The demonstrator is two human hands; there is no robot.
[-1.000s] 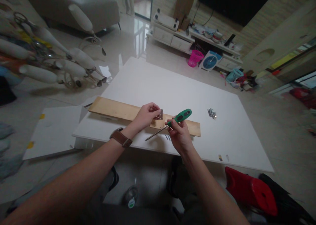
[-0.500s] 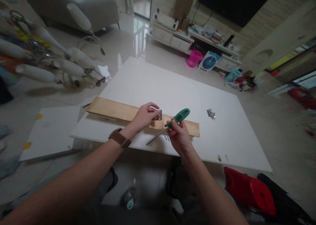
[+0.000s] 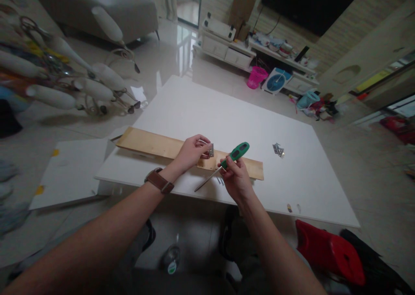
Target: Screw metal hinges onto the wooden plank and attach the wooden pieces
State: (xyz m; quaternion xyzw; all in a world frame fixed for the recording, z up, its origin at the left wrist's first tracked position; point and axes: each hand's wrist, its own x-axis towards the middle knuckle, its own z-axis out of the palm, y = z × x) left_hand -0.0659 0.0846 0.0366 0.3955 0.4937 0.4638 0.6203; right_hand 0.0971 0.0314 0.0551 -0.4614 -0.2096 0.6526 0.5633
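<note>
A long pale wooden board [image 3: 152, 143] lies across the near part of a white table [image 3: 227, 118]. My left hand [image 3: 191, 151], with a brown watch strap at the wrist, pinches a small metal hinge [image 3: 210, 150] against the board. My right hand [image 3: 235, 176] grips a screwdriver with a green handle [image 3: 236, 153]; its steel shaft points down and left, toward the table's near edge. A few small screws [image 3: 220, 181] lie just under that shaft.
More metal hinges [image 3: 278, 149] lie on the table to the right. A white panel [image 3: 73, 169] rests on the floor at left, beside a fallen lamp with white shades [image 3: 78, 85]. A red object [image 3: 329, 252] sits at lower right; a bottle [image 3: 171, 260] stands below.
The screwdriver's shaft has tipped slightly lower and my left fingers have shifted a little on the hinge; both hands stay in nearly the same place.
</note>
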